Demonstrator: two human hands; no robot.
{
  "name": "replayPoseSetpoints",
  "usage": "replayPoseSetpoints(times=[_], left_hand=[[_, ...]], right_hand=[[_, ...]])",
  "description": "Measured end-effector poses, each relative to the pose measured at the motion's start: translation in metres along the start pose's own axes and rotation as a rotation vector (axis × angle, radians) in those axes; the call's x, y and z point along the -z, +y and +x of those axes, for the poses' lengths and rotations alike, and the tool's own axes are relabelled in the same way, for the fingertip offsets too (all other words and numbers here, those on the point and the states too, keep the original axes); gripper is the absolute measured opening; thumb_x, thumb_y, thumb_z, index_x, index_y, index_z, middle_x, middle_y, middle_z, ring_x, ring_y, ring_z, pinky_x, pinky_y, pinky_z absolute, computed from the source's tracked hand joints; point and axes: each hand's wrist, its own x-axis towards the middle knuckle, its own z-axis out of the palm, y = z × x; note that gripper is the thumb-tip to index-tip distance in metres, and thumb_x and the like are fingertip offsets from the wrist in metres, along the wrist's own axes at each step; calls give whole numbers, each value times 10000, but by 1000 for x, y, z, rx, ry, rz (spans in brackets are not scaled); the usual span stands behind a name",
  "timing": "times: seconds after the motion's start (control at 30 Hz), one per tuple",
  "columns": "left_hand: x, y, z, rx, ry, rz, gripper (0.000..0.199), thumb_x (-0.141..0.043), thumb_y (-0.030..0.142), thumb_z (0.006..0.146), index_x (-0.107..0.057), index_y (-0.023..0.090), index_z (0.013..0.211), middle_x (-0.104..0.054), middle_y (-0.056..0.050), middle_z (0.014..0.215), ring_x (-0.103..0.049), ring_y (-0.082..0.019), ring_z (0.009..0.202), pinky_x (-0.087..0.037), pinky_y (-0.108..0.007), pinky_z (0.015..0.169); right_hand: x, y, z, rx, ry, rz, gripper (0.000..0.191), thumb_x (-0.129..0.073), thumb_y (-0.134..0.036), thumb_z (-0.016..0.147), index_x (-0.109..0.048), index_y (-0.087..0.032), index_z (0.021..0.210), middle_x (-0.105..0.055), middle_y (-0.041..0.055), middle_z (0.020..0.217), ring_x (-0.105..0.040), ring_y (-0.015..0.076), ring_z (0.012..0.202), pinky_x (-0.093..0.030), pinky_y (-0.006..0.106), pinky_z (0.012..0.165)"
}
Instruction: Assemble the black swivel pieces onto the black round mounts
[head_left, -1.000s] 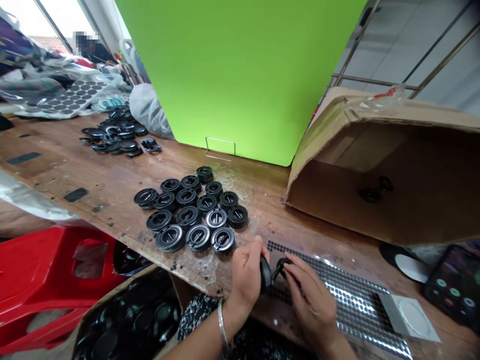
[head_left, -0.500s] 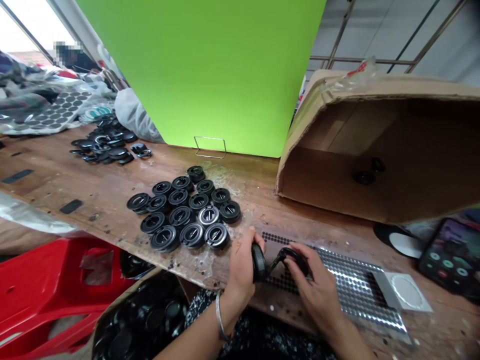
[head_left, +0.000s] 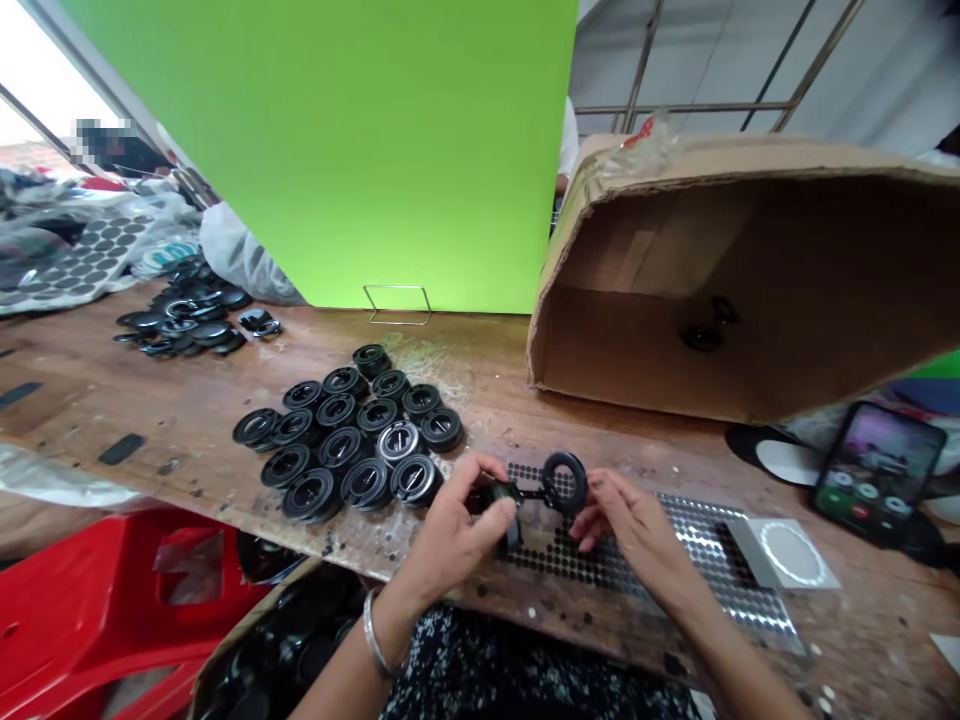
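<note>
Left hand (head_left: 457,525), lower centre of frame: fingers and thumb closed around a black part (head_left: 501,492), which they partly cover. Bracelet (head_left: 373,632) on that wrist. The part lies just right of the frame's middle, above the table (head_left: 487,385); a short link (head_left: 531,494) joins it to a black ring (head_left: 547,482), tilted up with its hole facing the camera.

Right hand (head_left: 637,520), right of centre: half open, fingers bent, fingertips at the ring's right edge. Cannot tell whether they pinch it or only touch.

Beneath both hands: dot sheet (head_left: 600,568), its shiny section toward lower right. Left of centre: round pieces (head_left: 367,482) in a close cluster, slotted faces up. Loose black pile (head_left: 202,328), left side of frame. Carton (head_left: 622,365), upper right, open side toward camera, small black item inside. Phone (head_left: 874,475), right edge, screen lit. Red stool (head_left: 90,590), lower left.
</note>
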Motion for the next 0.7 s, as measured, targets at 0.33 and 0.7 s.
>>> replayPoseSetpoints(times=[0.33, 0.7], left_hand=[[-11, -17, 1, 416, 177, -690, 354, -553, 537, 862, -524, 190, 918, -523, 15, 645, -474, -120, 534, -376, -190, 386], [-10, -26, -4, 505, 141, -679, 496, -528, 693, 808, -507, 204, 892, -485, 48, 566, -401, -70, 404, -245, -136, 334]], right_hand=[[-20, 35, -3, 548, 56, -1048, 199, -532, -80, 843, -564, -217, 702, -598, 41, 804, -569, 195, 805, -469, 292, 676], [-21, 22, -9, 505, 102, -986, 167, -536, -55, 792, -504, -207, 731, -565, 36, 793, -541, 203, 799, -437, 302, 676]])
